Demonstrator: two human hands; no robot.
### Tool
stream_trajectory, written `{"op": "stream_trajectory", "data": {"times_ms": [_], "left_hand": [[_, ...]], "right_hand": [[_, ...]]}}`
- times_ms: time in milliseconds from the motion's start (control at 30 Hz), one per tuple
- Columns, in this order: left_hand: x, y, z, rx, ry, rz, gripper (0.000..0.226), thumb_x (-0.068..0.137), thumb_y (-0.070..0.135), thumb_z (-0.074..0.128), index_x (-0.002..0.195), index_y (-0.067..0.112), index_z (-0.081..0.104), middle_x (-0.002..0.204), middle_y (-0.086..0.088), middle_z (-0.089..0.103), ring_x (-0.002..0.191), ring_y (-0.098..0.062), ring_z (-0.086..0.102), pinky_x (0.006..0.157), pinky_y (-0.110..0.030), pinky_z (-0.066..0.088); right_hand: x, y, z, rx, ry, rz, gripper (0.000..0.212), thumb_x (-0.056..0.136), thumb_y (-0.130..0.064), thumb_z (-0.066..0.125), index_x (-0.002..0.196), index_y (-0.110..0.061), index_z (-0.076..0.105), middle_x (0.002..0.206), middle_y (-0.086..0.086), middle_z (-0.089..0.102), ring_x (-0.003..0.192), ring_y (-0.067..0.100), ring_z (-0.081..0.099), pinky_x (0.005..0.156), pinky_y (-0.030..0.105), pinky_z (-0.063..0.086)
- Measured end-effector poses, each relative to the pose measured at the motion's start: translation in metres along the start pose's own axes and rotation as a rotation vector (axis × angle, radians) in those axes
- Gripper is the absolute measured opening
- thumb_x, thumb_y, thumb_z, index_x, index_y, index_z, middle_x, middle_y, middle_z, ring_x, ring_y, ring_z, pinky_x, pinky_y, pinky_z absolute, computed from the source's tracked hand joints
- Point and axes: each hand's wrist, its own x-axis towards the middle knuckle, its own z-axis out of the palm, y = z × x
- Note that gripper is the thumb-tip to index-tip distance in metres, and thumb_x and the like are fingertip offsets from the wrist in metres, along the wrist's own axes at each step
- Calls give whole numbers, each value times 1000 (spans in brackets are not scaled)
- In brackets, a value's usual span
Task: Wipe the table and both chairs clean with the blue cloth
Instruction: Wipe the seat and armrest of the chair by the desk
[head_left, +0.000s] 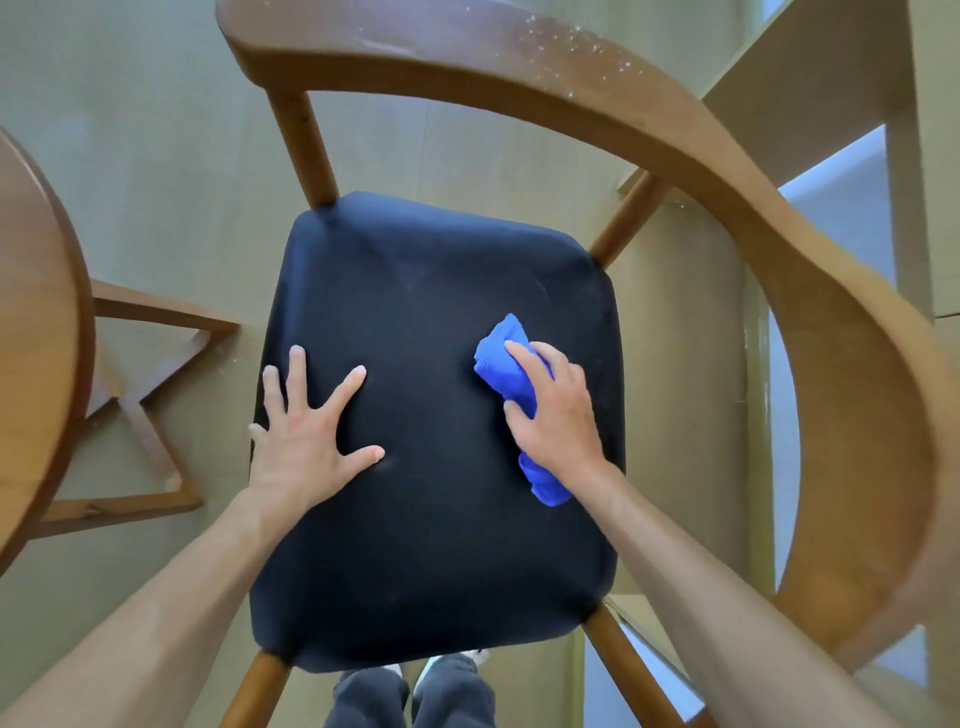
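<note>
I see the right hand (558, 415) curled round the bunched blue cloth (506, 371), pressing it on the right side of the wooden chair's black padded seat (431, 519), left hand (306, 436) splayed flat on the seat's left, round wooden table (36, 332) at far left.

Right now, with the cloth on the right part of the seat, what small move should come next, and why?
Probably sweep the right hand, which grips the blue cloth, leftward across the black seat. Faint smears show on the seat's far part, and the left hand presses flat, steadying the chair.
</note>
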Motion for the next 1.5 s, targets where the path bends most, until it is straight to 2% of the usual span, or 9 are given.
{"op": "stream_trajectory", "data": {"times_ms": [200,300,567,767,833,1033,1233,1300,1500], "left_hand": [[1,1,-4,-9,-28,-5,95,76,64,66,147,53,5,156,-1,-30,145,-32,-22,107,-66,29],[1,1,-2,-18,-18,-8,95,76,63,67,147,53,6,156,0,-29,145,-32,-21,107,-66,29],[1,-2,0,-18,3,1,96,74,65,67,148,53,6,155,0,-29,145,-31,-21,106,-65,32],[3,-2,5,-14,34,7,96,74,65,67,148,51,8,157,-1,-27,145,-31,-20,105,-65,32],[5,-3,7,-3,42,8,96,73,66,67,148,51,9,157,-2,-26,145,-32,-19,105,-66,33],[4,-1,3,-6,21,-7,96,72,64,69,149,50,12,157,-4,-26,145,-33,-19,102,-66,34],[3,1,-1,22,14,0,96,75,66,65,149,50,7,155,-5,-30,144,-34,-21,104,-62,35],[2,2,-1,30,15,1,96,75,66,65,149,49,7,155,-6,-30,144,-34,-21,104,-61,35],[3,5,0,78,0,2,95,78,69,59,149,49,0,153,-8,-35,144,-37,-22,104,-57,35]], "right_hand": [[-21,-13,12,-206,33,65,75,75,-37,73,142,-29,41,133,4,45,110,27,45,83,43,45],[-36,-33,34,-270,78,208,71,68,-25,79,133,-24,51,103,7,54,81,30,50,61,36,40],[-70,10,10,-479,-300,-788,57,64,-4,52,118,-24,53,98,12,58,73,29,48,59,36,40],[74,107,-87,-335,124,335,60,81,-3,54,138,-21,47,116,20,49,97,43,51,84,47,48],[72,95,-71,-145,113,422,56,83,-7,51,136,-21,47,112,15,49,95,37,52,84,41,46],[-70,25,5,-340,-70,-75,71,48,-13,73,115,-23,53,102,12,54,75,33,52,59,36,45],[-112,35,-9,-517,-487,-853,38,74,-7,41,103,-30,48,95,5,56,72,25,49,58,31,44],[-54,50,-26,-478,-344,-711,47,64,-15,51,109,-27,49,97,10,57,70,30,55,54,32,46],[127,10,-45,-65,159,618,51,86,-11,52,135,-16,40,128,17,42,112,40,49,84,40,42]]}}
